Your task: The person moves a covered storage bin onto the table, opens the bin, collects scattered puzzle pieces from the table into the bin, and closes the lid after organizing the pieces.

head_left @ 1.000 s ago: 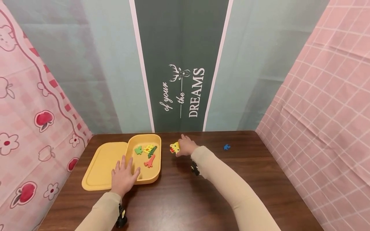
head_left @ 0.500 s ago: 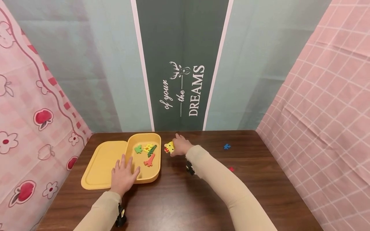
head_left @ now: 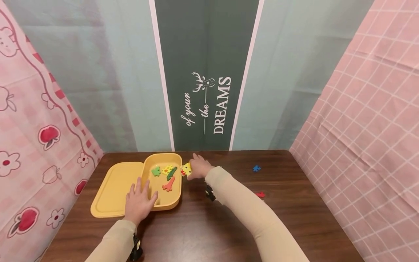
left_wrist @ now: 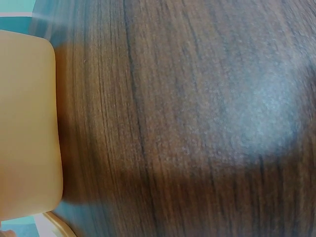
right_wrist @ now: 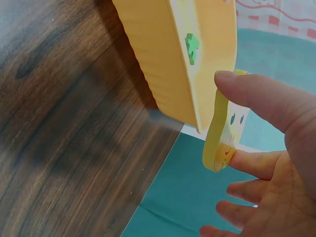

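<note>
My right hand pinches a yellow puzzle piece with an animal face between thumb and fingertip, just beyond the right rim of a yellow box. In the right wrist view the piece stands on edge near the box's wall. My left hand lies with spread fingers over the near left rim of the box. Inside the box are a light green piece, a yellow patterned piece, a dark green piece and a coral piece.
The yellow lid lies flat to the left of the box. On the dark wooden table, a blue puzzle piece lies at the right and a red piece shows beside the right sleeve. Curtains surround the table on three sides.
My right hand has moved left with the yellow animal-face puzzle piece, up to the box's right rim. The red piece has come into view from behind the sleeve. The left hand has stayed put.
</note>
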A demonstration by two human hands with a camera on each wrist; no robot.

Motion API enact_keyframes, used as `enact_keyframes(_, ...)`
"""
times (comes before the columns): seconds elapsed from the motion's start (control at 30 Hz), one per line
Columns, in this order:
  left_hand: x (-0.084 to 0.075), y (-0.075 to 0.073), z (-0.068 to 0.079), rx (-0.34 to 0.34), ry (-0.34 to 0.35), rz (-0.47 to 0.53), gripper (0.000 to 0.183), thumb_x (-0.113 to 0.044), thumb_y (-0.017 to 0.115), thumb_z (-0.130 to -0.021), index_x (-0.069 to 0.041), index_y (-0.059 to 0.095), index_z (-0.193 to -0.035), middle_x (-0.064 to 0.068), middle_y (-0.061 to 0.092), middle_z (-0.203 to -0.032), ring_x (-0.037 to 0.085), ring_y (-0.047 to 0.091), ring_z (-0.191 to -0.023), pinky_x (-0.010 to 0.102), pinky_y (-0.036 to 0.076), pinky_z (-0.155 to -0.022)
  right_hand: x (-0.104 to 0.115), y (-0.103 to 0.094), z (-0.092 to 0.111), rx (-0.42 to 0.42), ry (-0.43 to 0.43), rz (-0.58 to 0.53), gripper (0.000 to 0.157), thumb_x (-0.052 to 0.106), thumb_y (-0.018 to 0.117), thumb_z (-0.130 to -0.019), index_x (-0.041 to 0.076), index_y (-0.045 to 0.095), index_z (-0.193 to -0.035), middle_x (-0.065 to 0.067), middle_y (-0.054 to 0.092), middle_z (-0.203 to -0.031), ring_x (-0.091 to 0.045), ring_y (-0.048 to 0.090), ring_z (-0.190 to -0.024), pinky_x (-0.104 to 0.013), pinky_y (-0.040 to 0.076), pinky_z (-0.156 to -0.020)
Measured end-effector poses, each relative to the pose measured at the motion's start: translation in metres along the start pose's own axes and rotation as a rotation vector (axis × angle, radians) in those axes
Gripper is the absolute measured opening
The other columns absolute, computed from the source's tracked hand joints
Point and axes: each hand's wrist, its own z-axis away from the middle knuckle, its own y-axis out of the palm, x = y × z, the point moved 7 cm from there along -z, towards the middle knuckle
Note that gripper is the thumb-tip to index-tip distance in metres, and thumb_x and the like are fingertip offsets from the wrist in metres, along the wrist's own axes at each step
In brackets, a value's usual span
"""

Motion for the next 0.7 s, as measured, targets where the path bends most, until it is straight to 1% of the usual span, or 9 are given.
enact_keyframes(0.23,0.000,-0.001,0.002,0.006,0.000,-0.001,0.067,-0.045,0.046,-0.093,0.001,0.037,-0.140,0.031,0.014,-0.148,0.055,0.017,-0.128,0.070,0.018,-0.096,0.007,0.000,0.001,0.000,-0.001,0.004,0.061,0.037,0.077,-0.074,0.005,0.057,-0.122,-0.015,0.028,-0.149,-0.031,0.023,-0.137,-0.048,0.030,-0.104)
enact_keyframes(0.47,0.002,0.000,0.005,0.004,0.004,-0.003,0.066,-0.044,0.047,-0.092,0.002,0.038,-0.139,0.032,0.015,-0.147,0.056,0.018,-0.127,0.070,0.019,-0.095,0.017,-0.001,0.001,-0.006,-0.030,-0.005,0.054,0.034,0.076,-0.074,0.006,0.059,-0.116,-0.016,0.032,-0.148,-0.032,0.025,-0.137,-0.047,0.032,-0.103)
enact_keyframes(0.57,0.003,0.000,0.004,0.011,-0.003,0.001,0.067,-0.046,0.045,-0.093,0.001,0.037,-0.140,0.031,0.013,-0.148,0.056,0.017,-0.128,0.069,0.018,-0.096,0.023,-0.002,0.002,-0.007,-0.041,-0.022,0.053,0.033,0.077,-0.074,0.005,0.059,-0.115,-0.016,0.033,-0.147,-0.032,0.024,-0.137,-0.047,0.031,-0.103)
enact_keyframes(0.7,0.002,0.000,0.002,0.016,0.001,0.001,0.067,-0.045,0.045,-0.093,0.001,0.036,-0.141,0.031,0.011,-0.148,0.056,0.016,-0.128,0.069,0.018,-0.096,0.029,-0.004,0.003,0.000,-0.042,-0.044,0.056,0.032,0.077,-0.074,0.005,0.058,-0.119,-0.015,0.033,-0.147,-0.032,0.023,-0.137,-0.048,0.029,-0.104)
